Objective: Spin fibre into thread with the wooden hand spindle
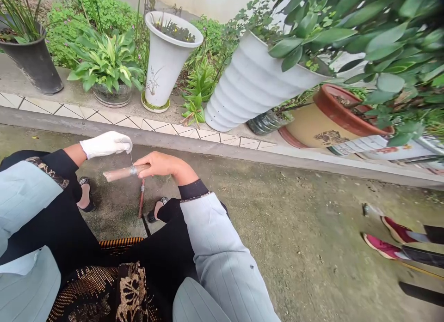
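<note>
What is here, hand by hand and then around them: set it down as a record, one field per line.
Left hand: white-gloved, holding thin wire
Right hand: bare, gripping one end of a stick
Wire: wound round the stick, strand rising to the glove
Between the black shoes: reddish rod
On the ledge: potted plants
Far right: someone's red shoes

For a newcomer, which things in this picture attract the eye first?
Probably the white-gloved left hand, left of centre, with a silvery strand running down to the pale rod in the bare right hand. Next come the ribbed white pot on the ledge beyond and red shoes near the right edge.
</note>
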A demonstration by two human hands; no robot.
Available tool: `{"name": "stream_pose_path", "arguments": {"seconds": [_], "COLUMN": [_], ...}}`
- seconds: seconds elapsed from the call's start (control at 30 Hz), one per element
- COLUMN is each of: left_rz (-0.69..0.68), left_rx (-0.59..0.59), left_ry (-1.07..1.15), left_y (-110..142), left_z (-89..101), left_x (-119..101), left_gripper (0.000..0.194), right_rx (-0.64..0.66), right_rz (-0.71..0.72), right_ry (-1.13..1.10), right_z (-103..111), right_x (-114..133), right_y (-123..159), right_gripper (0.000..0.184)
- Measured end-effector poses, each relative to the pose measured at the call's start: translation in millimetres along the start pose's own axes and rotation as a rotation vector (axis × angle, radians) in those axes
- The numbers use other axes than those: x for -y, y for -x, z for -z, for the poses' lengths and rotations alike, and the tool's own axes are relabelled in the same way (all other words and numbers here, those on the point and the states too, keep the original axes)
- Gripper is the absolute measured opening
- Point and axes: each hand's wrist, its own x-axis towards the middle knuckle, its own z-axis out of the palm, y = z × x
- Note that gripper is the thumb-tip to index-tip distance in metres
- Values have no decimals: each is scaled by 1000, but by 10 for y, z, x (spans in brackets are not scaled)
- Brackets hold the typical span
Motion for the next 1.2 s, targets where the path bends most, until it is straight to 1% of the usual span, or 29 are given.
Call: {"name": "stream_pose_path", "arguments": {"seconds": [0.07, 0.13, 0.17, 0.2, 0.23, 0.3, 0.37, 0.4, 0.47, 0.5, 0.57, 0.63, 0.67, 0.73, 0.77, 0.8, 0.83, 0.87, 0.9, 0.93, 0.97, 1.0, 1.03, 1.1, 1.17, 1.2], "left_rz": [27, 84, 103, 78, 59, 39, 40, 38, 0, -35, -97, -115, -107, -83, -58, -18, 24, 61, 77, 82, 75, 64, 58, 64, 69, 62], "left_rx": [-35, -19, 14, 76, 130, 175, 201, 213, 236, 244, 246, 223, 207, 185, 177, 172, 156, 137, 122, 116, 122, 141, 169, 229, 262, 258], "left_ry": [79, 240, 329, 398, 436, 501, 510, 479, 336, 241, 50, -78, -105, -60, 9, 97, 194, 294, 381, 451, 498, 521, 520, 468, 388, 340], "left_y": [-31, -27, -11, 14, 45, 110, 162, 180, 198, 201, 204, 210, 216, 234, 242, 250, 256, 260, 263, 266, 270, 275, 284, 312, 352, 376], "left_z": [-97, -216, -275, -329, -377, -449, -485, -489, -469, -445, -370, -277, -234, -178, -173, -183, -210, -247, -292, -337, -376, -404, -416, -388, -296, -235], "left_x": [61, 88, 87, 76, 58, 5, -53, -79, -112, -119, -111, -79, -57, -2, 29, 61, 93, 122, 147, 164, 171, 167, 150, 85, -6, -51], "left_gripper": [30, 33, 37, 39, 40, 42, 42, 41, 38, 36, 32, 28, 27, 26, 25, 26, 28, 31, 34, 36, 38, 40, 41, 42, 43, 43], "right_rx": [-150, -299, -359, -411, -462, -561, -636, -648, -605, -544, -353, -119, -4, 191, 246, 258, 207, 103, -39, -193, -332, -443, -521, -592, -605, -597], "right_rz": [47, 48, 33, 8, -28, -141, -304, -381, -486, -513, -527, -487, -440, -291, -203, -117, -41, 14, 43, 41, 8, -47, -111, -235, -345, -389], "right_ry": [-123, -217, -245, -251, -238, -150, 13, 111, 308, 390, 503, 528, 485, 275, 130, -19, -154, -269, -361, -433, -480, -496, -481, -385, -199, -82], "right_z": [33, 69, 87, 103, 116, 128, 112, 91, 23, -20, -104, -155, -161, -131, -99, -62, -24, 13, 45, 72, 94, 109, 120, 128, 118, 105], "right_x": [17, -5, -30, -60, -93, -158, -206, -220, -223, -212, -171, -113, -82, -25, -1, 16, 26, 25, 13, -11, -46, -89, -137, -224, -273, -277], "right_y": [25, 29, 24, 14, 0, -39, -96, -131, -217, -265, -352, -400, -401, -355, -316, -273, -233, -202, -182, -176, -181, -196, -217, -264, -309, -330], "right_gripper": [35, 39, 38, 37, 36, 33, 32, 32, 33, 33, 30, 25, 22, 19, 20, 22, 25, 26, 27, 26, 24, 23, 23, 23, 25, 26]}}
